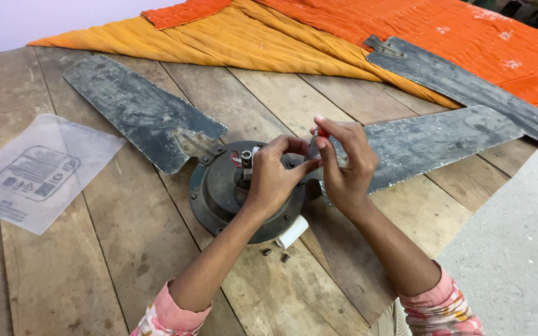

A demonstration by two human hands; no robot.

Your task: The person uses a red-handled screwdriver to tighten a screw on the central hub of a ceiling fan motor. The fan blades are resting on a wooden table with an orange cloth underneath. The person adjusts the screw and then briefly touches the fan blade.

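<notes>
weathered wooden planks make up the table (126,249), grey-brown and gapped, with a pale wall behind at the upper left and a concrete floor (518,236) off the right edge.

at the middle of the planks lies a ceiling fan motor (219,193), a dark round housing on its flat side, hub and short shaft facing up. both hands meet just above its right half. the right hand (347,168) has thumb and forefinger pressed together on a small red-handled tool (317,142), which looks like a screwdriver; its shaft slants down and left toward the blade bracket at the motor's right rim. the left hand (275,177) curls over the housing with fingertips pinched close by the tool's tip, though what it pinches is too small to tell. the tool's long axis runs roughly upright, tilted toward the left hand, and the right hand is the one carrying it.

one dusty grey blade (138,112) stays fixed to the motor at upper left, its length running up and left. a second blade (437,143) reaches right from beneath the hands. a third blade (468,87) lies apart, resting partly on an orange and yellow quilt (319,37) along the far edge.

near the motor's front rim sit a small white cylinder (292,231) and a few loose dark screws (275,254). well to the left lies a clear plastic bag (35,171).
</notes>
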